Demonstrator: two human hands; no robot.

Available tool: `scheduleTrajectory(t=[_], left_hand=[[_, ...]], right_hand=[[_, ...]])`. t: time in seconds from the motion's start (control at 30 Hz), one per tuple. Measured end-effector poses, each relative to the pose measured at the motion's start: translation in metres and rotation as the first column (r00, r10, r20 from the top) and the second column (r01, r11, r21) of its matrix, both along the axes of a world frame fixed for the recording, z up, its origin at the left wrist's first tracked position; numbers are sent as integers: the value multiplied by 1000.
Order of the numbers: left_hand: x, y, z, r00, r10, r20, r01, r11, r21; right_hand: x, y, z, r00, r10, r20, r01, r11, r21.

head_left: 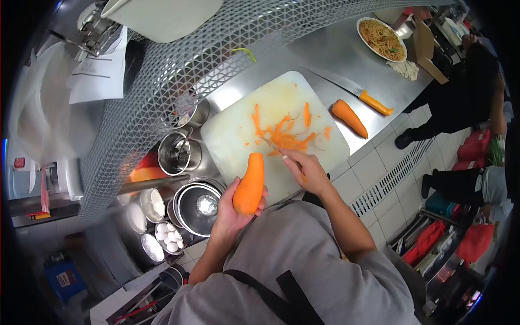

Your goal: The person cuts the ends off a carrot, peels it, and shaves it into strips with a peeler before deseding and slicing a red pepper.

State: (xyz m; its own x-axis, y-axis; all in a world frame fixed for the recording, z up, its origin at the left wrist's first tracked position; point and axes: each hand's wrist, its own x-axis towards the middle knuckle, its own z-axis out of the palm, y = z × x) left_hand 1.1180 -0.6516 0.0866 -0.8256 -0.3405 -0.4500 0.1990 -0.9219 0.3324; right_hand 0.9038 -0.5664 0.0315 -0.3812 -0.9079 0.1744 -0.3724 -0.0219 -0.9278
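My left hand (233, 208) is wrapped round the thick end of a peeled carrot (250, 184), held upright over the near left edge of the cutting board. My right hand (305, 169) is closed on a slim-bladed tool (272, 145) that points up and left over the peelings; my fingers hide most of its handle, so I cannot tell its exact kind. Orange carrot peelings (284, 132) lie scattered across the white cutting board (225, 132). Right of the board lie a second carrot (349, 118) and a knife with a yellow-orange handle (375, 103).
A plate of noodles (382, 40) stands at the far right of the steel counter. On the left are metal bowls (197, 208), a bowl of eggs (169, 237) and steel pots (179, 151). A mesh shelf (157, 86) overhangs the counter's far side. Other people (460, 97) stand at right.
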Motion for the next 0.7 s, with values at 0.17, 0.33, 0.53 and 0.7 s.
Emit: scheduleTrajectory(t=[0.17, 0.33, 0.53, 0.7], left_hand=[[9, -6, -18, 1000, 20, 8, -21, 996, 88], [7, -2, -26, 983, -73, -168, 82, 995, 48], [-17, -1, -15, 958, 192, -213, -275, 826, -492], [-24, 13, -8, 962, 200, -187, -273, 740, -614]], right_hand=[[26, 30, 63, 987, 154, -34, -152, 986, 64], [0, 1, 5, 948, 27, -316, 5, 995, 99], [15, 9, 35, 676, -122, 726, -101, 961, 256], [35, 5, 61, 472, -97, 876, -82, 985, 153]])
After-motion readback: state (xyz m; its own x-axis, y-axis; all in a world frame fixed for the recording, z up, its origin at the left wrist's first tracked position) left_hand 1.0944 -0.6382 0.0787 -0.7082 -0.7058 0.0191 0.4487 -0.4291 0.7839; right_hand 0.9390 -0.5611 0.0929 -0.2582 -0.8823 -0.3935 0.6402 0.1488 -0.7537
